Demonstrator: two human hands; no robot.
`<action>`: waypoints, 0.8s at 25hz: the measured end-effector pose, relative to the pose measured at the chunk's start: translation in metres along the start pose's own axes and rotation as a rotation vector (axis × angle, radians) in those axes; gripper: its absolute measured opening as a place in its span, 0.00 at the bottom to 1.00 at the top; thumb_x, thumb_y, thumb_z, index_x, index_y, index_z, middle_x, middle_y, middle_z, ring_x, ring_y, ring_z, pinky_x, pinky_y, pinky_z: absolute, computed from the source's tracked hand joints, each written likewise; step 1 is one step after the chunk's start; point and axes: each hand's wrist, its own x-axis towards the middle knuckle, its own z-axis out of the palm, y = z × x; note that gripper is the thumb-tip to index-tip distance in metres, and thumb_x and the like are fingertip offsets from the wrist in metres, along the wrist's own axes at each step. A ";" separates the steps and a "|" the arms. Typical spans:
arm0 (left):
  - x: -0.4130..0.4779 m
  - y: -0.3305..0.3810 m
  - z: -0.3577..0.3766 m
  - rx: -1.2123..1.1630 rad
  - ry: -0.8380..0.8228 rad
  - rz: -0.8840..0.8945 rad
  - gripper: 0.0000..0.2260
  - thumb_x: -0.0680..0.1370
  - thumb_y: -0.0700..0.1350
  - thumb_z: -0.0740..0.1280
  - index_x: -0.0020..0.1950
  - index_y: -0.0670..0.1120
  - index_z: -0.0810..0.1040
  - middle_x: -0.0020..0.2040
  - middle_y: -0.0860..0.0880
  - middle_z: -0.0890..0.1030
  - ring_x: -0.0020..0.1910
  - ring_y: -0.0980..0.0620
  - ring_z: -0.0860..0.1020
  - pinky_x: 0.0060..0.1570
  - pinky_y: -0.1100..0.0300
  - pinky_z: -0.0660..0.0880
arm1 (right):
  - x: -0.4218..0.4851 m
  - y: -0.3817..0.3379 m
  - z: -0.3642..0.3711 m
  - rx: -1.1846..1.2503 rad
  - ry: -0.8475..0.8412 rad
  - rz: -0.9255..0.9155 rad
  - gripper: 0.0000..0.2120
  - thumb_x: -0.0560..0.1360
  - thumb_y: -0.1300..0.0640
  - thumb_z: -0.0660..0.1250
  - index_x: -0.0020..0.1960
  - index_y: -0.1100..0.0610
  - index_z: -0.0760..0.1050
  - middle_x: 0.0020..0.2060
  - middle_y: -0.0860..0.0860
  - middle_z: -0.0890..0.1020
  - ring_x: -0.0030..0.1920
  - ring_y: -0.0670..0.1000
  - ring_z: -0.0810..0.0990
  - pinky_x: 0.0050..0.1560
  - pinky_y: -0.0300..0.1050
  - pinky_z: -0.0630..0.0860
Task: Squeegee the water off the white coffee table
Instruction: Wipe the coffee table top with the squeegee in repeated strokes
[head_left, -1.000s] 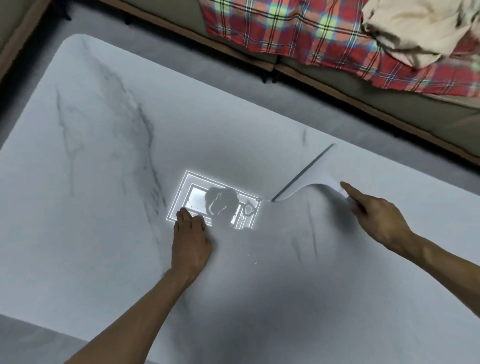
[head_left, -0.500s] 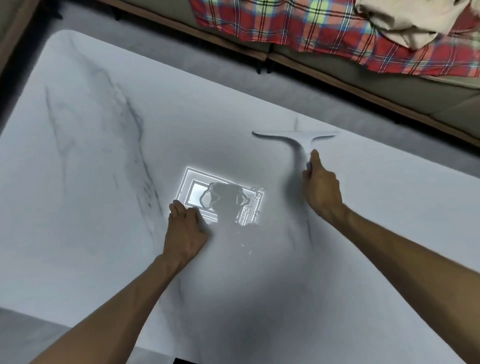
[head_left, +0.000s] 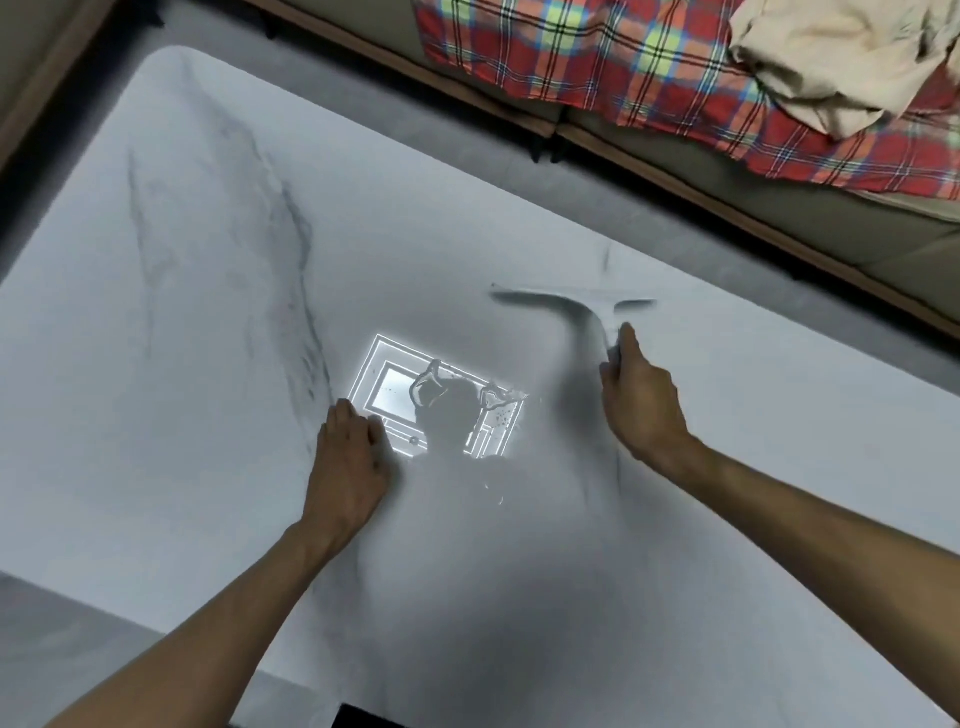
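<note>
The white marble coffee table (head_left: 182, 415) fills most of the view. A white squeegee (head_left: 576, 304) lies with its blade crosswise on the far middle of the top, blurred by motion. My right hand (head_left: 641, 397) grips its handle from the near side. Water (head_left: 457, 400) pools in the table's middle, where a bright ceiling light is reflected, with small drops near it. My left hand (head_left: 350, 460) presses flat on the table just left of the puddle, fingers together.
Beyond the table's far edge runs a strip of grey floor (head_left: 415, 124), then a low sofa (head_left: 779, 208) with a wooden base. A red plaid blanket (head_left: 597, 62) and a beige cloth (head_left: 831, 62) lie on it.
My right hand turned the squeegee from a slanted position to crosswise and carried it left and farther up the table. Then it held about the same place. My left hand stayed put.
</note>
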 end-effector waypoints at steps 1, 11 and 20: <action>-0.007 -0.009 0.002 0.019 0.034 -0.037 0.03 0.71 0.32 0.60 0.40 0.38 0.70 0.48 0.38 0.70 0.45 0.37 0.72 0.48 0.42 0.74 | 0.026 -0.019 0.007 0.045 0.015 0.032 0.25 0.81 0.56 0.54 0.76 0.56 0.53 0.57 0.61 0.79 0.53 0.67 0.77 0.51 0.56 0.75; -0.029 -0.042 0.016 0.019 -0.050 -0.140 0.06 0.71 0.32 0.57 0.46 0.38 0.71 0.53 0.36 0.70 0.49 0.37 0.71 0.45 0.50 0.68 | 0.022 -0.077 0.095 -0.162 -0.127 -0.370 0.27 0.80 0.57 0.55 0.77 0.50 0.52 0.52 0.57 0.80 0.48 0.63 0.78 0.44 0.50 0.68; -0.025 -0.047 0.026 0.059 -0.155 -0.216 0.16 0.70 0.33 0.57 0.57 0.32 0.69 0.65 0.25 0.62 0.65 0.26 0.61 0.65 0.40 0.64 | -0.068 0.107 0.007 -0.492 -0.353 -0.418 0.28 0.81 0.54 0.54 0.78 0.41 0.48 0.40 0.49 0.76 0.37 0.54 0.78 0.39 0.49 0.75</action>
